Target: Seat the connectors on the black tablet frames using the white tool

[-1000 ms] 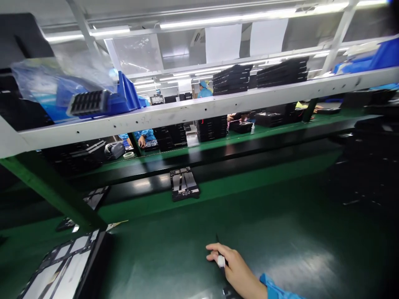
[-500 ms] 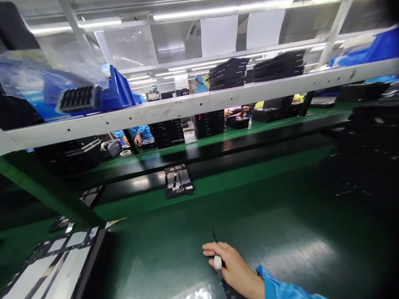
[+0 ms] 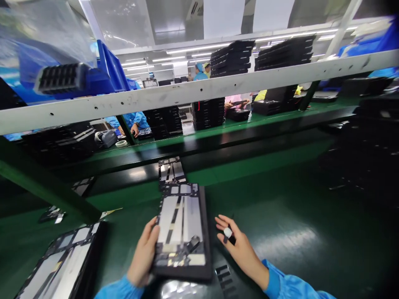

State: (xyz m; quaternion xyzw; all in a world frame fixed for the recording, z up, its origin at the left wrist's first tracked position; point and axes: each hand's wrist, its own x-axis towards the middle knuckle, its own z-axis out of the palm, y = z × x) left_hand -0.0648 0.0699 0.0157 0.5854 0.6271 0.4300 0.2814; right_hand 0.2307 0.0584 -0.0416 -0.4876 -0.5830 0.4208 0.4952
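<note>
My left hand (image 3: 145, 253) grips the left edge of an opened tablet (image 3: 179, 220), thumb on top. Its inside shows silver panels, dark strips and small boards, and a black tray (image 3: 207, 249) lies under it. To its right, my right hand (image 3: 238, 245) keeps a slim dark tool with a white band (image 3: 228, 232) against the palm. The fingers of that hand are partly extended, apart from the tablet. Below the hands are a sheet with black pads (image 3: 226, 278) and a shiny clear plastic piece (image 3: 183, 290).
Another opened tablet (image 3: 62, 261) rests on a black tray stack at left. A further one (image 3: 171, 170) lies beyond, on the dark strip. A white shelf beam (image 3: 162, 96) crosses ahead, with blue bins (image 3: 109, 70) on it. Co-workers sit across the line.
My left hand has come into view with the opened tablet and its tray, in front of me. My right hand has moved slightly right and up, keeping the tool. The view has tilted down.
</note>
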